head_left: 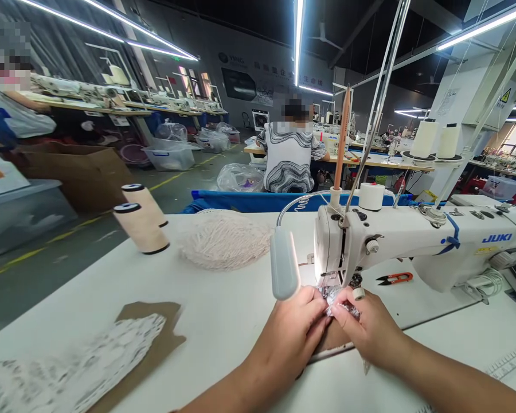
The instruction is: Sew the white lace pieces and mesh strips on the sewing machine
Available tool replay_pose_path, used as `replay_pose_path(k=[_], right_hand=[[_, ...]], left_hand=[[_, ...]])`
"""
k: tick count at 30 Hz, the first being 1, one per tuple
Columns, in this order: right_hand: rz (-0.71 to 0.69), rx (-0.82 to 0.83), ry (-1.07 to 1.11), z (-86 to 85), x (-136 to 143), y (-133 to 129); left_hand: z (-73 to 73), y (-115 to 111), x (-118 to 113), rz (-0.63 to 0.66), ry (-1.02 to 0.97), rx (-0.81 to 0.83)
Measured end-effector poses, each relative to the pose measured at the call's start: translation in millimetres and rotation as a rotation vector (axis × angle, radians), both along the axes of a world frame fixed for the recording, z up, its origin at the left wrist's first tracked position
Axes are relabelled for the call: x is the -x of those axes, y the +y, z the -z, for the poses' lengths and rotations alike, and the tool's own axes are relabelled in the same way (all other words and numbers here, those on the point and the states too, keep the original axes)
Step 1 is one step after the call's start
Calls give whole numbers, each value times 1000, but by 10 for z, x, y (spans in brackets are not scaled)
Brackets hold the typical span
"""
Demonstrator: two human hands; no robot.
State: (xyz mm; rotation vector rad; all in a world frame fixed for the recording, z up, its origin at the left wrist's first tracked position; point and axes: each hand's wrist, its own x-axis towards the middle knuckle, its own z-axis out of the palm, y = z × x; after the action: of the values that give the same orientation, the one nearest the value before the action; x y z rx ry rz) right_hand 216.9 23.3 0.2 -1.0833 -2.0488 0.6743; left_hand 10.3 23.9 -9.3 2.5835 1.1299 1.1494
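Under the head of a white sewing machine (387,241), a small piece of patterned grey and white fabric (332,295) lies by the needle area. My left hand (296,321) pinches its left side, the fingers closed and curled down. On the other side my right hand (367,321) grips the fabric between thumb and fingers. A grey lamp (284,264) on a bent metal neck lights this spot from just above my left hand. The needle and presser foot are mostly hidden.
Thread snips (395,279) with orange handles lie beneath the machine arm. A lace bundle (226,238) and two thread cones (141,228) stand toward the back left of the table (189,298). White lace (81,361) lies front left, a ruler (511,358) right. Another person (290,152) sits ahead.
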Motion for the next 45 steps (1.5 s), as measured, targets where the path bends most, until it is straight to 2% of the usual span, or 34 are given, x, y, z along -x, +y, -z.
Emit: replay_pose_path(k=[5, 9, 12, 17, 23, 30, 35, 45], right_hand=[[-53, -121, -80, 2, -30, 5], [-210, -262, -335, -27, -127, -37], [-267, -306, -448, -68, -203, -88], [-272, -371, -472, -92, -224, -117], [-247, -376, -506, -37, -189, -84], [-204, -362, -509, 17, -160, -41], [-217, -374, -491, 3, -147, -43], [-206, -335, -492, 35, -155, -31]], left_hand=[[6, 8, 6, 25, 10, -43], [15, -73, 36, 42, 46, -98], [9, -176, 83, 47, 142, -115], [-20, -268, 120, 53, 199, -153], [-57, -219, 108, 31, 217, -155], [76, -79, 125, -8, 160, -217], [136, -82, 118, 58, 139, -151], [134, -99, 137, 38, 140, -96]])
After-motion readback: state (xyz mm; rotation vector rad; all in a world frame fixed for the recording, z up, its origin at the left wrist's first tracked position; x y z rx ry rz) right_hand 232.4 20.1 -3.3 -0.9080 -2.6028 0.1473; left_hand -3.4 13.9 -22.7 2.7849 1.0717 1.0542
